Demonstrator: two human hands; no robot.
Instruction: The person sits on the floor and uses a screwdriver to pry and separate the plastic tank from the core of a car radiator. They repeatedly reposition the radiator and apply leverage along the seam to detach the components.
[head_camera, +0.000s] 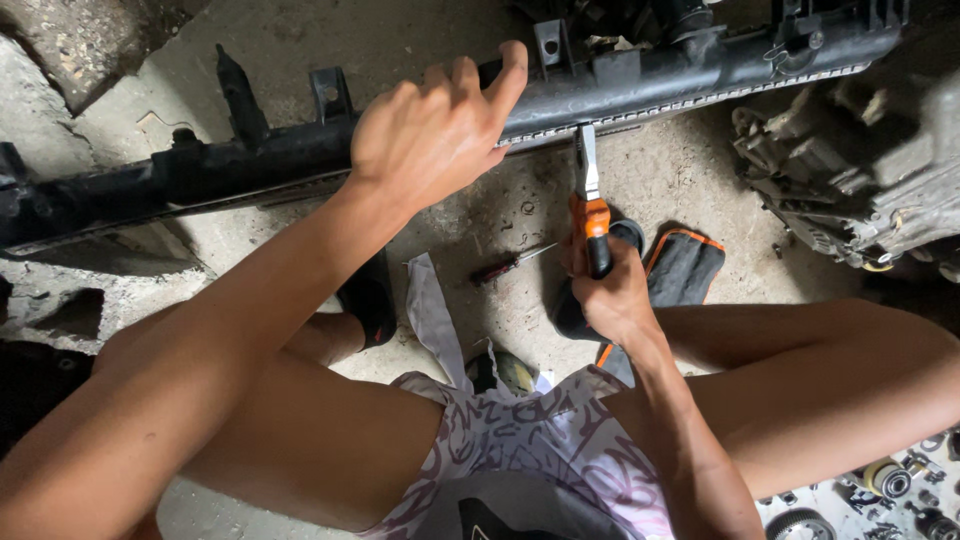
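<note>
Black radiator tank (300, 150) steadied under my left hand (435, 125), right-hand fingers (600, 290) clamping pliers (588, 200) whose tips could slip off its crimped edge.

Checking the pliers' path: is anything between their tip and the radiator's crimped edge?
Nothing visible: the pliers in the right hand already meet the radiator edge. The left hand grips the tank farther left.
</note>
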